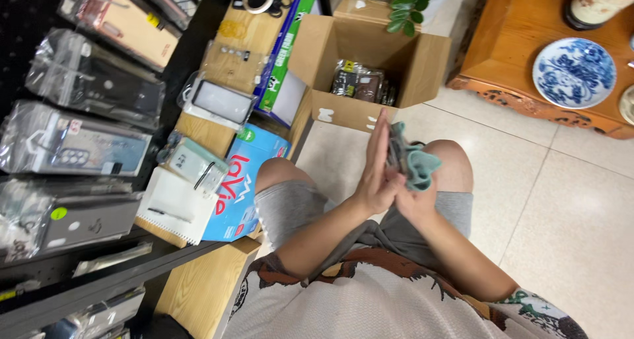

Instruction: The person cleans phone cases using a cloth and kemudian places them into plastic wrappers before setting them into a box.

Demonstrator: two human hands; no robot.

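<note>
My left hand (pixel 375 170) is held upright over my knees, fingers straight, with a thin dark flat device (pixel 394 151) lying edge-on against its palm. My right hand (pixel 415 205) sits just below and to the right of it, gripping a teal cloth (pixel 421 166) that is bunched against the other face of the device. The two hands meet at the wrists. Most of the device is hidden between the palm and the cloth.
An open cardboard box (pixel 343 111) with packaged items stands on the tiled floor ahead. At left is a wooden bench (pixel 205 131) with a blue carton (pixel 241 180), a notebook (pixel 175 207) and bagged phone cases. A carved wooden table (pixel 515 42) with a blue-and-white plate (pixel 573 71) is at upper right.
</note>
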